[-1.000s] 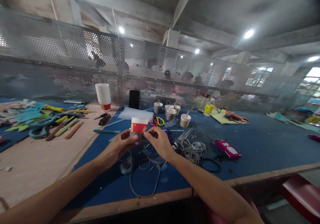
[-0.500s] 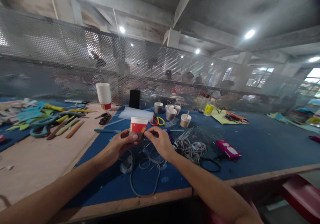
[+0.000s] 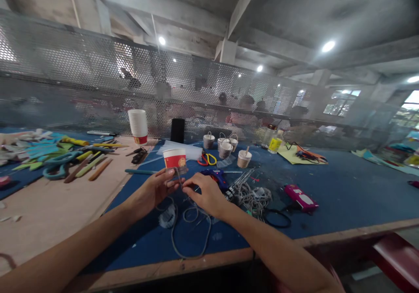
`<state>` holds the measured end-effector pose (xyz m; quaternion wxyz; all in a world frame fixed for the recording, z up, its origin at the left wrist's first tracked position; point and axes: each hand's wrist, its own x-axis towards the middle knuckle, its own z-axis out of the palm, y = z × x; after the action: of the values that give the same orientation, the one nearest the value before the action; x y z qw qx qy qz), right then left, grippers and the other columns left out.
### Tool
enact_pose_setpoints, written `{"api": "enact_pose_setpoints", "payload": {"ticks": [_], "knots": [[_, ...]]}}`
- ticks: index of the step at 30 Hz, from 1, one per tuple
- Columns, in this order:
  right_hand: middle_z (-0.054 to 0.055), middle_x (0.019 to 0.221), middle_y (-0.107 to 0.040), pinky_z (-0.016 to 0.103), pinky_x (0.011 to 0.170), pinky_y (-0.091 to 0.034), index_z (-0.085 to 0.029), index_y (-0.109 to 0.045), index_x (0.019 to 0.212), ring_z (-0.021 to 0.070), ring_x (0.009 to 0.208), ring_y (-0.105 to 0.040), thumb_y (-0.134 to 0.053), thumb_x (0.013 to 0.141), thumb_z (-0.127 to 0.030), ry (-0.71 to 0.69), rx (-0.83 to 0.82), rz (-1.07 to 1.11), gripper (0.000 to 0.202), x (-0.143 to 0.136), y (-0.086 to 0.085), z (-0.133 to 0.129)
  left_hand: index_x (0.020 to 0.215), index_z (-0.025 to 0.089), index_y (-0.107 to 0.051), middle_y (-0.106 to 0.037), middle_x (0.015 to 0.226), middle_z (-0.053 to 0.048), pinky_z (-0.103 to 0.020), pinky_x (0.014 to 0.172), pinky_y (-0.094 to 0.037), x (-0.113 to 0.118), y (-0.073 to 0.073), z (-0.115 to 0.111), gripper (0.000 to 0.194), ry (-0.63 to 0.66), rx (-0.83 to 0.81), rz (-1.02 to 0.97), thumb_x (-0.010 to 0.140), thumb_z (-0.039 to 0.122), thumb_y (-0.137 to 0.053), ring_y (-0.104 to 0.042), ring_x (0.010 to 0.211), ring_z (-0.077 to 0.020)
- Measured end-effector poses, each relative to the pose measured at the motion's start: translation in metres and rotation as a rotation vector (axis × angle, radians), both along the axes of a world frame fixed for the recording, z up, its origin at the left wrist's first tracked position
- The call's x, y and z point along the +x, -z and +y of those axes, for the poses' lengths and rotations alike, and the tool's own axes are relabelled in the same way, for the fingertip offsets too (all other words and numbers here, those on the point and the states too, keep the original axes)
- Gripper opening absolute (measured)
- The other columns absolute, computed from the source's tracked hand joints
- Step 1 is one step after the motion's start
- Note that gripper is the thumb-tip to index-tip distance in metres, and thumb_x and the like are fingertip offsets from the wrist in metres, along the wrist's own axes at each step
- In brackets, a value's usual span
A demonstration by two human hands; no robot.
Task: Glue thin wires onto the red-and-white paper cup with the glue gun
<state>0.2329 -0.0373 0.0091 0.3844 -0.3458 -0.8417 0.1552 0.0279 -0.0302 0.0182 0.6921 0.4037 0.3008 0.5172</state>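
Note:
A red and white paper cup (image 3: pixel 174 158) is held above the blue table, slightly tilted, with grey cord around its lower part. My left hand (image 3: pixel 152 190) is closed on the cup from the left and below. A strand of grey cord (image 3: pixel 179 177) runs down from the cup to my right hand (image 3: pixel 204 192), whose thumb and fingers pinch it just below the cup. More of the cord lies in loose loops (image 3: pixel 210 236) on the table under my hands. Behind my right hand sits a blue glue gun (image 3: pixel 214 176), partly hidden.
Several cord-covered cups (image 3: pixel 225 149), red and yellow scissors (image 3: pixel 209 159) and a phone (image 3: pixel 177 130) stand or lie farther back. To the right are a tangled cord pile (image 3: pixel 255 199) and a magenta box (image 3: pixel 300 198). Left, a cup stack (image 3: pixel 138 125) and tools (image 3: pixel 98 169) occupy a board.
My right hand has moved down, off the cup's side, drawing the strand below it. The cup has shifted slightly left and up and tipped. More of the glue gun shows.

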Motion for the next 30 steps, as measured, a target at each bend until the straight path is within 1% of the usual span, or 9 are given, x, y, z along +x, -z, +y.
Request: {"api": "enact_pose_setpoints", "payload": {"ticks": [2,4,7,10,12,18,23,27,30], "knots": [[0.003,0.102,-0.072,0.030,0.088,-0.046,-0.023,-0.073,0.102,0.0179,0.096,-0.066,-0.066,0.096,-0.029,0.022,-0.002,-0.062,0.011,0.003,-0.002,0.002,0.107,0.016,-0.077,-0.080,0.101,-0.007,-0.020,0.074,-0.062,-0.003,0.000,0.001,0.020,-0.014,-0.046,-0.015,0.087,0.020,-0.077,-0.075,0.083,-0.0153],[0.004,0.107,-0.071,0.030,0.088,-0.047,-0.024,-0.072,0.107,0.0183,0.098,-0.066,-0.065,0.096,-0.028,0.114,0.001,-0.118,0.013,0.011,-0.008,0.006,0.102,0.018,-0.077,-0.079,0.096,-0.005,-0.017,0.067,-0.061,-0.004,-0.001,0.001,0.018,-0.038,-0.078,-0.017,0.084,0.019,-0.079,-0.074,0.075,-0.0126],[0.007,0.108,-0.071,0.032,0.086,-0.047,-0.022,-0.072,0.102,0.0211,0.099,-0.066,-0.064,0.097,-0.030,0.353,0.006,-0.265,0.013,0.034,-0.019,0.018,0.100,0.019,-0.077,-0.080,0.095,-0.003,-0.015,0.057,-0.058,-0.005,-0.004,0.000,0.021,-0.066,-0.090,0.010,0.080,0.020,-0.082,-0.070,0.065,-0.0104],[0.011,0.102,-0.073,0.033,0.081,-0.046,-0.020,-0.071,0.096,0.0245,0.093,-0.069,-0.062,0.097,-0.038,0.601,-0.088,-0.482,0.020,0.062,-0.025,0.031,0.099,0.019,-0.078,-0.079,0.095,-0.005,-0.016,0.055,-0.056,-0.004,-0.008,-0.003,0.021,-0.077,-0.090,0.045,0.079,0.024,-0.083,-0.068,0.063,-0.0109],[0.012,0.100,-0.074,0.034,0.080,-0.046,-0.019,-0.071,0.095,0.0276,0.094,-0.070,-0.060,0.097,-0.046,0.660,-0.189,-0.582,0.028,0.078,-0.023,0.037,0.098,0.019,-0.079,-0.079,0.094,-0.005,-0.016,0.054,-0.056,-0.004,-0.009,-0.005,0.021,-0.065,-0.092,0.054,0.079,0.026,-0.084,-0.067,0.063,-0.0108],[0.011,0.087,-0.076,0.031,0.069,-0.042,-0.021,-0.071,0.082,0.0281,0.085,-0.071,-0.059,0.091,-0.061,0.608,-0.371,-0.569,0.043,0.094,-0.007,0.048,0.100,0.020,-0.079,-0.079,0.108,-0.007,-0.016,0.054,-0.055,-0.004,-0.003,-0.003,0.022,-0.017,-0.076,0.055,0.080,0.027,-0.084,-0.066,0.064,-0.0094],[0.008,0.072,-0.070,0.031,0.066,-0.038,-0.020,-0.062,0.065,0.0253,0.076,-0.068,-0.069,0.084,-0.049,0.599,-0.379,-0.382,0.036,0.096,0.002,0.053,0.097,0.021,-0.081,-0.079,0.101,-0.004,-0.016,0.055,-0.056,-0.006,0.000,0.000,0.020,-0.037,-0.088,0.038,0.079,0.027,-0.085,-0.066,0.064,-0.0097],[0.005,0.073,-0.069,0.029,0.064,-0.042,-0.018,-0.061,0.076,0.0198,0.071,-0.065,-0.060,0.091,-0.050,0.577,-0.383,-0.192,0.035,0.094,-0.001,0.055,0.100,0.020,-0.080,-0.078,0.107,-0.005,-0.015,0.055,-0.056,-0.007,-0.002,0.000,0.022,-0.029,-0.079,0.051,0.080,0.028,-0.084,-0.066,0.065,-0.0087],[0.001,0.075,-0.067,0.026,0.061,-0.047,-0.018,-0.060,0.091,0.0150,0.066,-0.061,-0.058,0.092,-0.056,0.400,-0.471,0.238,0.038,0.089,-0.007,0.052,0.104,0.019,-0.079,-0.078,0.103,-0.005,-0.015,0.053,-0.055,-0.006,-0.003,0.000,0.026,-0.050,-0.084,0.065,0.080,0.027,-0.084,-0.066,0.064,-0.0084]]}}
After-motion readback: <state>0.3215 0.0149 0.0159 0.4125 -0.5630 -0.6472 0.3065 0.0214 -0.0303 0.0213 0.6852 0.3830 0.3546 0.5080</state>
